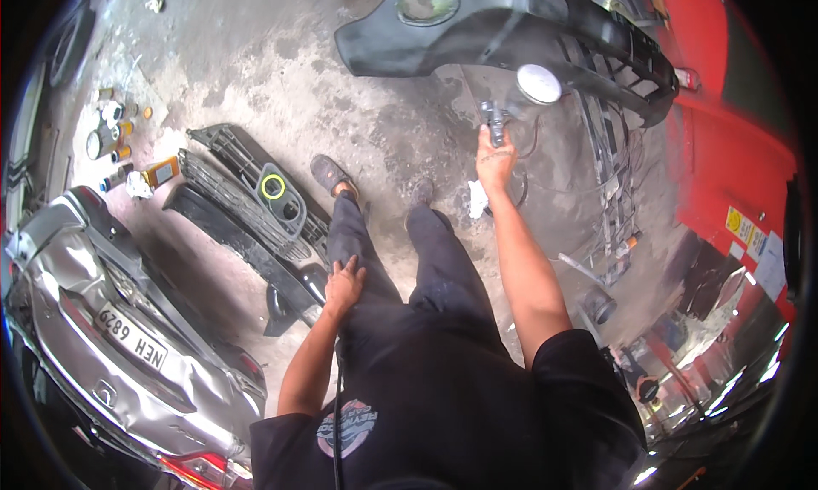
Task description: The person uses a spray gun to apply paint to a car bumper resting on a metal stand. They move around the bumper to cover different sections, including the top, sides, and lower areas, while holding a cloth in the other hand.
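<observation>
My right hand (496, 162) is wrapped round the handle of a spray gun (496, 122), arm stretched out ahead of me. A round white-topped cup (539, 84) sits at the gun, close to a dark grey car bumper (503, 31) that lies across the far side. The bumper has patchy lighter areas and an oval opening at its left end. My left hand (344, 284) lies with fingers spread on my left thigh and holds nothing. A thin hose (521, 183) shows beside my right wrist, partly hidden.
Black grille parts (247, 179) lie left of my feet, beside a silver, dented car rear panel (128, 354). Several small cans and bottles (106, 141) stand at far left near an orange-brown box (160, 173). A metal frame (609, 175) and a red car body (733, 141) are at right.
</observation>
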### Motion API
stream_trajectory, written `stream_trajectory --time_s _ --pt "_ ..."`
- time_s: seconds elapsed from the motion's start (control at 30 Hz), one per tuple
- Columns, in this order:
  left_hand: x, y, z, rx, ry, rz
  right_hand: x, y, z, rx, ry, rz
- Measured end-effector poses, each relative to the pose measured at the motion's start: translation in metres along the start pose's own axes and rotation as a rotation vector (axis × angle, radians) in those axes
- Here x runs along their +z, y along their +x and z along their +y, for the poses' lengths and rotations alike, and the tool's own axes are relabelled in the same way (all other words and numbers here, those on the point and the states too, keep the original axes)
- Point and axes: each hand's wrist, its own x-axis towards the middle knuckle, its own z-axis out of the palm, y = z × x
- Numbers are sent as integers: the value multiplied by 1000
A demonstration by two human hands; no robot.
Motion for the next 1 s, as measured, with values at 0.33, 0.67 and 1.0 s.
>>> stream_trajectory --time_s 0.33,0.67,1.0 --pt "38 -29 15 164 111 -2 -25 -3 5 -190 204 -326" --pt "48 -49 40 207 98 31 -101 35 24 33 192 180" --pt "57 -54 43 275 171 32 -94 13 10 -164 344 -301"
